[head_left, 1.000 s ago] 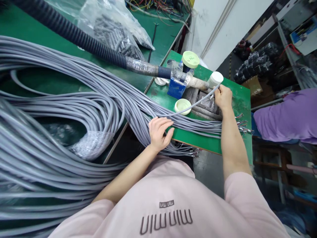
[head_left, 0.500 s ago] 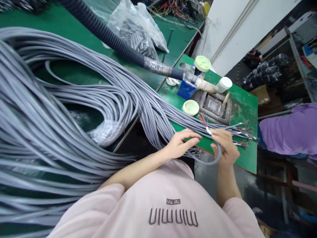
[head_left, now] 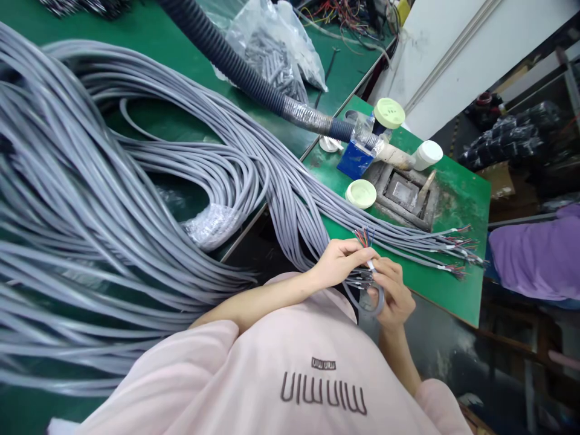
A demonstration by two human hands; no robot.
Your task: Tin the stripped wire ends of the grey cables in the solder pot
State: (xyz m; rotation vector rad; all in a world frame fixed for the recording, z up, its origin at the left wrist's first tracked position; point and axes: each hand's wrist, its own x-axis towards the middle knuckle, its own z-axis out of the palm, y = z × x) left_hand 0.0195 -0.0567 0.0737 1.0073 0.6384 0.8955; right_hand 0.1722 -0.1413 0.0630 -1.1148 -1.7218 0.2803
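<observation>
My right hand point(head_left: 393, 293) grips one grey cable point(head_left: 378, 302) just below its stripped end, and the cable curls in a loop beneath the fingers. Thin red, blue and dark wires point(head_left: 363, 237) fan out of that end. My left hand point(head_left: 338, 263) pinches the base of these wires between thumb and fingers, close to the right fingertips. Beyond the hands, a long bundle of grey cables point(head_left: 312, 187) runs across the green table, its stripped ends point(head_left: 457, 241) lying towards the right edge.
A square metal pot point(head_left: 403, 192) with a stick stands on the green table point(head_left: 466, 296), beside a blue box point(head_left: 354, 160), a round pale dish point(head_left: 361, 194) and a white-lidded jar point(head_left: 428, 154). A ribbed hose point(head_left: 226, 60) hangs above. A person in purple point(head_left: 539, 254) is at right.
My right hand has moved left with the cable end, towards my left hand. My left fingers, apart before, have closed on the wires. The whole view has shifted slightly.
</observation>
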